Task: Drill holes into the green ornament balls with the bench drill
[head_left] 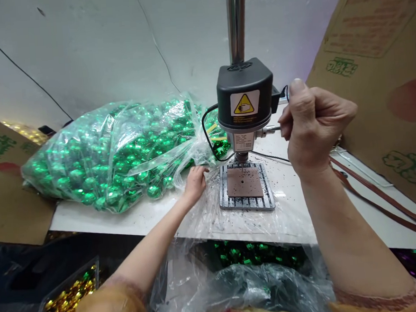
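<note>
On the white table (109,224), a small bench drill press (245,96) stands upright before the person, its chuck (242,157) above a brown board (253,189) on the slotted base (225,200); the board probably shields that metal from the bit. The right hand (309,127) is raised beside the motor housing, fingers curled around the end of the feed lever (272,129), a hold that seems suited to working it. The left hand (194,183) sits low, left of the base, fingers bent in narrowly; whether they pinch anything I cannot tell. Just beyond it lies a clear bag of green faceted balls (104,156), its gathered mouth towards the press, presumably for easy reach.
</note>
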The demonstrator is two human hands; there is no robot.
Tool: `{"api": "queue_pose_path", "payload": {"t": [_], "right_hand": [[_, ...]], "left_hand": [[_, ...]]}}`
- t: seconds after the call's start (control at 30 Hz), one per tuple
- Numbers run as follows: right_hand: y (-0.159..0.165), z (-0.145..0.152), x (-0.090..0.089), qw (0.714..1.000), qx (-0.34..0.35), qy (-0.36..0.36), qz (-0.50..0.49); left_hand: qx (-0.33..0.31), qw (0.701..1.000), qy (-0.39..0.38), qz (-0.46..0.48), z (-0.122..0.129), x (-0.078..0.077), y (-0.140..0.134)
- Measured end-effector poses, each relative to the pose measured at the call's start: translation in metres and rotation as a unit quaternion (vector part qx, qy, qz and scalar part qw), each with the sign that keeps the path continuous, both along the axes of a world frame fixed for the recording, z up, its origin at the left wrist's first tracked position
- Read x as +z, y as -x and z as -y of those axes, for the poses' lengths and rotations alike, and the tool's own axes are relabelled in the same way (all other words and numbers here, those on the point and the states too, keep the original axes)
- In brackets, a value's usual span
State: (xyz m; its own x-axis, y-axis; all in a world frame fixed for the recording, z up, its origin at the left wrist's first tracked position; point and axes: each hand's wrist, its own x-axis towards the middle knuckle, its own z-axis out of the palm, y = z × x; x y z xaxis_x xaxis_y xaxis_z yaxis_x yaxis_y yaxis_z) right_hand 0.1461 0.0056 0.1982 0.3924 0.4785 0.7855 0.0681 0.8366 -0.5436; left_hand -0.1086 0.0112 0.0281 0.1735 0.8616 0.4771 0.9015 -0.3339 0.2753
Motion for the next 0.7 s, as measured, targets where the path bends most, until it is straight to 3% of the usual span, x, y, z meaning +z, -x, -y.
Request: {"api": "queue_pose_path", "payload": {"t": [0.13,0.3,0.4,0.5,0.7], "right_hand": [[0.0,0.001,0.001,1.0,-0.012,-0.005,0.002],[-0.001,0.001,0.0,0.999,-0.032,0.002,0.022],[0.0,0.001,0.0,1.0,-0.026,-0.005,0.007],[0.002,0.001,0.0,1.0,-0.012,-0.012,-0.007],[0.004,0.003,0.002,1.0,-0.014,-0.004,-0.018]], "left_hand": [[-0.014,0.998,0.03,-0.051,-0.049,0.008,0.011],[-0.04,0.982,0.067,-0.17,-0.073,0.009,0.014],[-0.02,0.966,0.125,-0.224,-0.086,0.012,0.009],[0.004,0.96,0.179,-0.215,-0.099,0.016,0.001],[0.021,0.964,0.207,-0.163,-0.11,0.018,-0.008]]}}
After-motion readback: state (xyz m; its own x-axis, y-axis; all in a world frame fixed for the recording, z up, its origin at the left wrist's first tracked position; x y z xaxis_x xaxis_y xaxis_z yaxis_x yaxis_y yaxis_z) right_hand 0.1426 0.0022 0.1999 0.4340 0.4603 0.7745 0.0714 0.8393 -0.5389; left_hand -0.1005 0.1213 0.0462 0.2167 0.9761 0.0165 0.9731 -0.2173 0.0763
